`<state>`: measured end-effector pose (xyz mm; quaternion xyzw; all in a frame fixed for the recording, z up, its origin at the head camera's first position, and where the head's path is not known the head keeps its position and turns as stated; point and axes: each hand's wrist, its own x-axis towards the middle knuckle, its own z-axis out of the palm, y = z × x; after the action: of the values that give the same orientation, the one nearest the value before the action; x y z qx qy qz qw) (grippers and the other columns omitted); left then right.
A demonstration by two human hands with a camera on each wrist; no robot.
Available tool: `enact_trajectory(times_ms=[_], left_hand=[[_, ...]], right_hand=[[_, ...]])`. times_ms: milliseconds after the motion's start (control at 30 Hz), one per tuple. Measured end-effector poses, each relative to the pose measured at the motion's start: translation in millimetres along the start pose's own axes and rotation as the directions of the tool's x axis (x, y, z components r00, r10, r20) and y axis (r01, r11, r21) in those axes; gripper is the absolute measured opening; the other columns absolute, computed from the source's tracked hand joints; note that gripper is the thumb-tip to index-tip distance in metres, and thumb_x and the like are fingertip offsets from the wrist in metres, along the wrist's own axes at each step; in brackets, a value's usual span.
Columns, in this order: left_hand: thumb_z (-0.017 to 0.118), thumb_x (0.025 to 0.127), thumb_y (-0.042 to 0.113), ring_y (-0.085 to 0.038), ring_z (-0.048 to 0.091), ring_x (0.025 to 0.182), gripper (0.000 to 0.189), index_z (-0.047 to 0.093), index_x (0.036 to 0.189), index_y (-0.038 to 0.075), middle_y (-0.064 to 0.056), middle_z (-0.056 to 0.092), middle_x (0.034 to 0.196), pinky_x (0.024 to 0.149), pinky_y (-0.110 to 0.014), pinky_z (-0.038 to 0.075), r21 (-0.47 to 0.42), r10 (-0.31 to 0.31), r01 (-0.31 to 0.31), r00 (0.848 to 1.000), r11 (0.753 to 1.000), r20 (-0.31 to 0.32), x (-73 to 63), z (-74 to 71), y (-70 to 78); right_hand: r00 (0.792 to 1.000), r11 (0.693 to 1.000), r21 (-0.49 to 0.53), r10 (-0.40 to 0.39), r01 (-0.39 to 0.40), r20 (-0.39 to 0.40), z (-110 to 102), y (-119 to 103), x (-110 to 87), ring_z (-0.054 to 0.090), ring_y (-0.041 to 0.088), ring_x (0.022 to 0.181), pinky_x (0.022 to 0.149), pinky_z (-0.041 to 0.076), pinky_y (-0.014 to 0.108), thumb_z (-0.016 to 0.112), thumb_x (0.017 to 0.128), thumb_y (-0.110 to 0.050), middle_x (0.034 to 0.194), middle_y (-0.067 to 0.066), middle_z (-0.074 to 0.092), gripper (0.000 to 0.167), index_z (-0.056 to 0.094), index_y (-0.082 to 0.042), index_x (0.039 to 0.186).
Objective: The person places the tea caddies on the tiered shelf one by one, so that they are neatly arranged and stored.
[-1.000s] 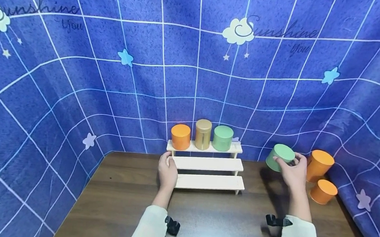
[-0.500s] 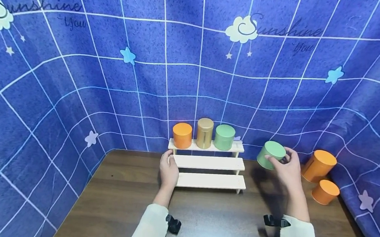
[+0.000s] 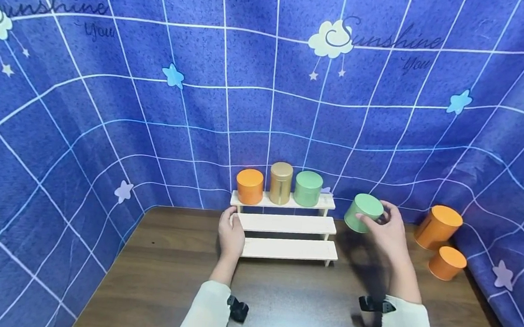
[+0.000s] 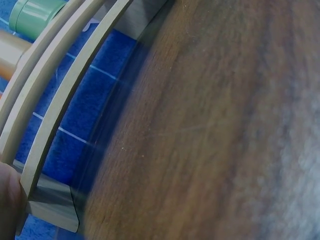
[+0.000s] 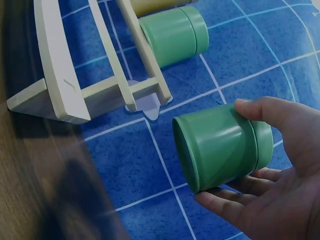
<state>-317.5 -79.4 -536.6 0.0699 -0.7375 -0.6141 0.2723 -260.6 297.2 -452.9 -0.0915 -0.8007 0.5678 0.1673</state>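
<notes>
In the head view my right hand [image 3: 389, 234] holds a green tin [image 3: 364, 213] in the air, right of a white three-tier rack [image 3: 287, 224]. The right wrist view has the thumb on one side of this green tin [image 5: 220, 147] and the fingers on the other. My left hand [image 3: 231, 236] grips the rack's left end; part of it shows at the left wrist view's edge. Along the top tier stand an orange tin [image 3: 250, 187], a taller gold tin [image 3: 281, 184] and another green tin [image 3: 308, 189].
At the right of the brown wooden table [image 3: 287, 301] stand a taller orange tin [image 3: 438, 228] and a shorter orange tin [image 3: 447, 264]. A blue curtain [image 3: 248, 105] with white lines hangs close behind the rack and along both sides.
My right hand has carried the green tin leftward, from beside the orange tins toward the rack, and the tin now tilts less. The left hand stays at the rack's left end.
</notes>
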Motion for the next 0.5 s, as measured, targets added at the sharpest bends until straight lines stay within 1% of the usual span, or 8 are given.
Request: enact_trajectory(times_ms=[200, 367, 500], left_hand=[[0.052, 0.106, 0.005, -0.038, 0.058, 0.137, 0.029, 0.067, 0.129, -0.002, -0.022, 0.067, 0.133, 0.119, -0.054, 0.042, 0.003, 0.007, -0.007, 1.0, 1.0, -0.004, -0.3, 0.4, -2.4], [0.052, 0.106, 0.005, -0.038, 0.058, 0.137, 0.028, 0.067, 0.129, -0.002, -0.023, 0.067, 0.133, 0.119, -0.053, 0.042, -0.01, 0.007, -0.007, 1.0, 1.0, -0.009, 0.9, 0.9, -4.6], [0.051, 0.106, 0.004, -0.038, 0.058, 0.137, 0.028, 0.067, 0.128, -0.002, -0.023, 0.067, 0.132, 0.119, -0.054, 0.042, -0.013, 0.013, -0.014, 1.0, 1.0, -0.01, 1.3, 0.7, -4.0]], right_hand=[[0.999, 1.0, -0.006, -0.019, 0.02, 0.028, 3.3, -4.0, -2.0, 0.055, -0.007, 0.107, 0.088, 0.047, 0.004, 0.082, 0.092, -0.027, 0.149, 0.02, 0.059, 0.085, 0.035, -0.004, 0.159], [0.996, 0.996, -0.04, -0.073, 0.076, 0.06, 6.1, -12.8, -3.8, 0.054, -0.013, 0.1, 0.086, 0.046, 0.002, 0.083, 0.091, -0.025, 0.146, 0.026, 0.061, 0.086, 0.035, -0.001, 0.158], [0.991, 0.994, -0.028, -0.102, 0.104, 0.081, 10.3, -17.9, -6.8, 0.055, -0.014, 0.098, 0.085, 0.048, 0.003, 0.083, 0.091, -0.023, 0.144, 0.029, 0.062, 0.088, 0.033, 0.0, 0.159]])
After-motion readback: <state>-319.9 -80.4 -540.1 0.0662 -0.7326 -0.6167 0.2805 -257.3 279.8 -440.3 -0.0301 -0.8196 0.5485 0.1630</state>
